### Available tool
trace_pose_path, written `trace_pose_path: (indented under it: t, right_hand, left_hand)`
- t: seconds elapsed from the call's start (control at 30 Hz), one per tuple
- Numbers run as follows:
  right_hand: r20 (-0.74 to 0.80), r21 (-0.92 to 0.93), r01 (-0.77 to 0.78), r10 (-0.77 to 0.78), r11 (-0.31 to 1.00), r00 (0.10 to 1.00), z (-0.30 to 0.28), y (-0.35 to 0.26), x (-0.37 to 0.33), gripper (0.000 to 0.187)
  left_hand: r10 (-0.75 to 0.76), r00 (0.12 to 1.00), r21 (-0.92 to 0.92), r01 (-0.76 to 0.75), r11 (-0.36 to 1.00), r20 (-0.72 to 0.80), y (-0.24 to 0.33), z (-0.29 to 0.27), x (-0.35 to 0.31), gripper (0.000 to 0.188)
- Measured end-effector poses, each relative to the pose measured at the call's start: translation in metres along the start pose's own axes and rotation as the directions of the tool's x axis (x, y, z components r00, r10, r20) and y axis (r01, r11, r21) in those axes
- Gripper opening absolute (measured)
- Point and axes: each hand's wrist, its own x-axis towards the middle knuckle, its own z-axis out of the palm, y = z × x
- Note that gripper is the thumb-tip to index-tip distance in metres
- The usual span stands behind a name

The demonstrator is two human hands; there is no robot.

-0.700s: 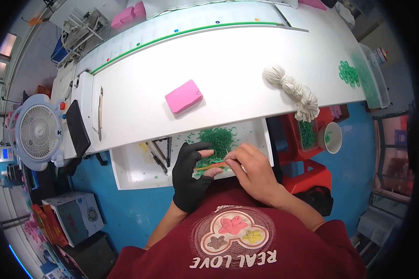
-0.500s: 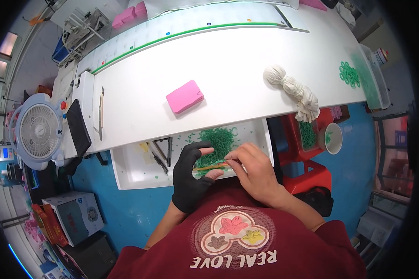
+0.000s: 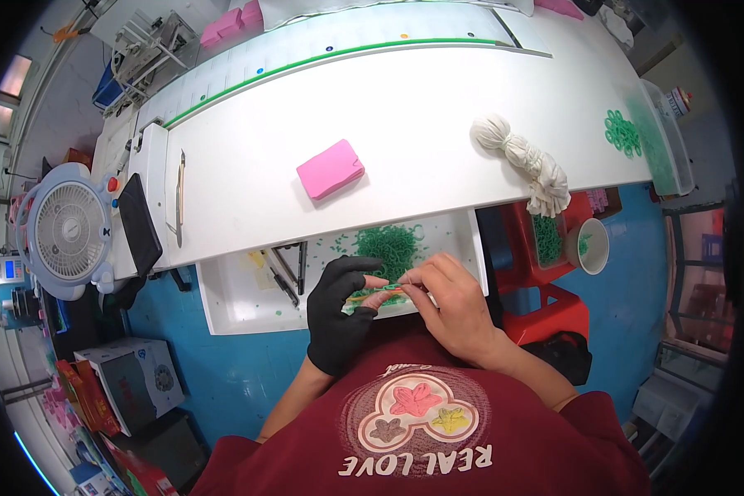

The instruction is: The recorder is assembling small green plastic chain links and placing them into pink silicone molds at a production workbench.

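Observation:
Over a white tray (image 3: 231, 307), my right hand (image 3: 450, 299) pinches a thin orange-and-brown stick (image 3: 398, 290) between thumb and fingertips. My left hand (image 3: 339, 312), in a black glove with bare thumb and forefinger tips, curls around the stick's other end. Its thumb and forefinger are drawn close together; whatever sits between them is too small to make out, though a bit of green shows there. Below and behind both hands lies a heap of small green rings (image 3: 388, 246) in the tray. Fingers hide part of the stick.
On the white table (image 3: 248, 182) lie a pink block (image 3: 331, 169), a tied white cloth bundle (image 3: 521, 157), tweezers (image 3: 180, 198) and loose green rings (image 3: 622, 134). Pens (image 3: 288, 273) rest in the tray. A fan (image 3: 68, 223) stands left; a white cup (image 3: 587, 246) and red stool (image 3: 550, 318) are right.
The thumb and forefinger of my left hand have come closer together around the stick. My right hand keeps its pinch in nearly the same place. Coloured dots on the table's far strip have shifted left.

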Motion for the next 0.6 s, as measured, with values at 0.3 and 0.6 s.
trace_pose_path:
  t: [0.3, 0.6]
  right_hand:
    - [-0.018, -0.018, 0.027, -0.027, 0.999, 0.999, 0.0003, -0.0006, 0.0003, 0.009]
    - [-0.002, -0.038, 0.044, -0.044, 0.998, 0.999, 0.0009, -0.0021, -0.0002, 0.011]
  left_hand:
    - [0.024, 1.000, 0.021, -0.024, 1.000, 0.002, -0.0033, 0.0006, -0.0003, 0.016]
    - [0.029, 1.000, 0.015, -0.029, 0.999, -0.006, 0.0021, 0.0024, 0.0007, 0.017]
